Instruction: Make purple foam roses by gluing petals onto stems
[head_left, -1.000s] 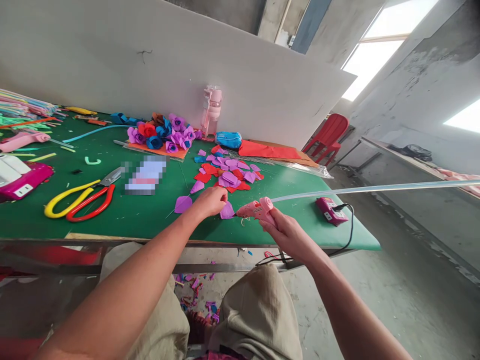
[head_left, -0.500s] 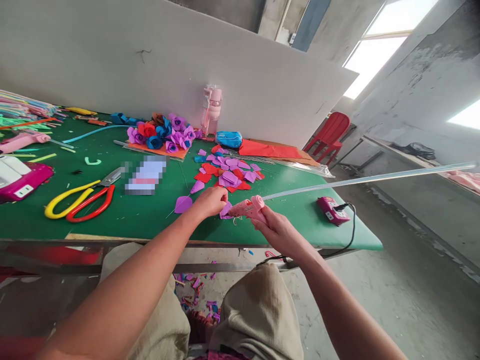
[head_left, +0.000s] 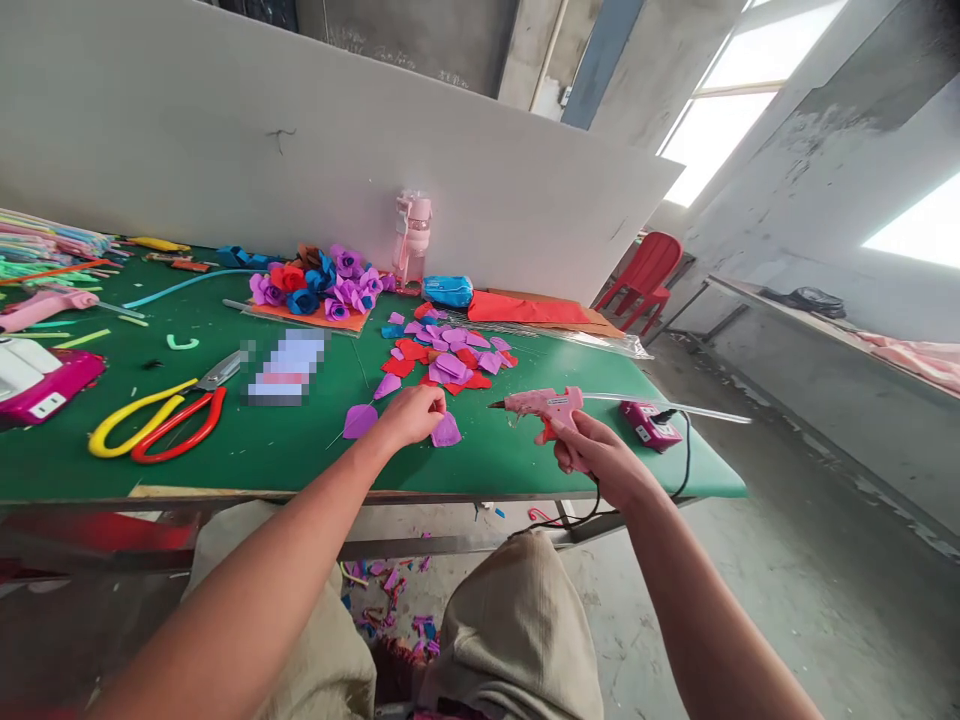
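Note:
My left hand [head_left: 411, 413] pinches a purple paper petal [head_left: 445, 431] that lies on the green table [head_left: 300, 440] near its front edge. My right hand [head_left: 592, 452] grips the handle of a pink glue gun [head_left: 541, 405], held a little above the table to the right of the petal. Its nozzle points left toward the petal but is apart from it. A long clear glue stick [head_left: 675, 407] sticks out of the gun's back. Another purple petal [head_left: 361, 420] on a thin wire lies just left of my left hand.
A heap of purple and red petals [head_left: 448, 353] lies behind my hands, with finished paper roses [head_left: 319, 283] and a pink bottle [head_left: 412, 237] farther back. Yellow and red shears [head_left: 154, 420] lie at left. A pink power strip [head_left: 649, 423] sits at right. A red chair [head_left: 646, 277] stands beyond.
My right hand has pulled the glue gun away from the petal, to the right and level. The left hand stays on the petal. The camera has tilted slightly.

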